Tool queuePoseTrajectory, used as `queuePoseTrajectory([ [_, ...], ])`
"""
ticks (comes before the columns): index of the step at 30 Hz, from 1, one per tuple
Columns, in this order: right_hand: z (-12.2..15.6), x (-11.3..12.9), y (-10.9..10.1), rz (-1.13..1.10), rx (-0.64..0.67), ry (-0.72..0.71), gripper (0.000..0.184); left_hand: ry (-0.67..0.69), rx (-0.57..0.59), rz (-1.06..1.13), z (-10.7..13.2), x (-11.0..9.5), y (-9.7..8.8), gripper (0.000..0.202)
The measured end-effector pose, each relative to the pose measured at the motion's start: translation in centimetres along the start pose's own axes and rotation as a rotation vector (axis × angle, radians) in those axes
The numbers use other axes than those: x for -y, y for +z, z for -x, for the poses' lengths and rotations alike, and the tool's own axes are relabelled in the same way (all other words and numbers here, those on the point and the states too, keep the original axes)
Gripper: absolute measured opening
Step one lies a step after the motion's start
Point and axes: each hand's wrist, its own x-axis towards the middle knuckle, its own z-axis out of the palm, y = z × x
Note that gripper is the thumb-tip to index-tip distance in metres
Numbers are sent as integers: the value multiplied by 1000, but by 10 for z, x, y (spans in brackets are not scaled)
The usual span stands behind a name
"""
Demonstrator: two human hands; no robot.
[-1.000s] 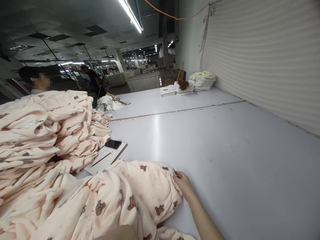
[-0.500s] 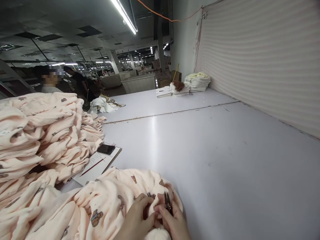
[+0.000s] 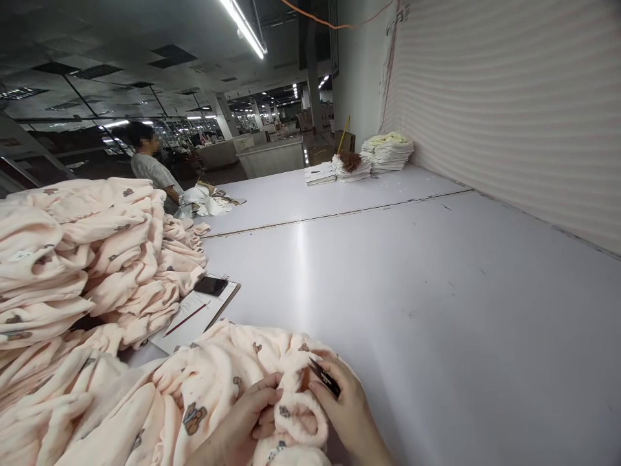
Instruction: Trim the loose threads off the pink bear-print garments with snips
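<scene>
At six o'clock in the view, low on the worktop (image 3: pixel 412 291), both hands are on the job: the left hand (image 3: pixel 245 424) has its fingers (image 3: pixel 266 396) pinched together on a rolled cuff (image 3: pixel 298 414) of the fleece garment (image 3: pixel 213 382). Just across at its three o'clock, the right hand (image 3: pixel 349 417) is clamped on a small black pair of snips (image 3: pixel 324 378), thumb on top and blades angled up towards eleven o'clock, right against the cuff. The garment is pale pink with little brown bears, and it lies bunched on the worktop from the hands out towards nine o'clock, spilling off the bottom edge of the picture. At eleven o'clock from the hands, and close by, a clipboard (image 3: pixel 194 317) with a sheet of paper pokes out from under the fabric. A red pen (image 3: pixel 187 318) lies slantwise on it and a dark phone (image 3: pixel 210 285) sits at its far end. At ten o'clock, a tall pile (image 3: pixel 87 246) of the same bear-print fleece leans over the clipboard's near side. Farther out at twelve o'clock, a seam runs across the pale worktop, with white scraps (image 3: pixel 208 200) beyond it at the far left edge and a person (image 3: pixel 148 165) in a light top standing behind them. At one o'clock, far back against the ribbed wall (image 3: pixel 509 97), there are stacks (image 3: pixel 388 152) of folded pale cloth with a brown duster (image 3: pixel 350 160) beside them. Overhead, a strip light (image 3: pixel 242 29) glares, and it reflects in the worktop.
</scene>
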Motion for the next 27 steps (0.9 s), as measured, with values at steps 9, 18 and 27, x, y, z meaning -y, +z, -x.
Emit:
queuePoseTrajectory([
  [9, -9, 1, -10, -23, 105, 5, 27, -166, 154, -48, 9, -7, -9, 40],
  [18, 3, 31, -20, -36, 267, 87, 17, -160, 141, -102, 20, -9, -7, 53],
  [27, 6, 16, -17, -63, 116, 64, 18, -137, 99, -278, 23, -9, -11, 50],
])
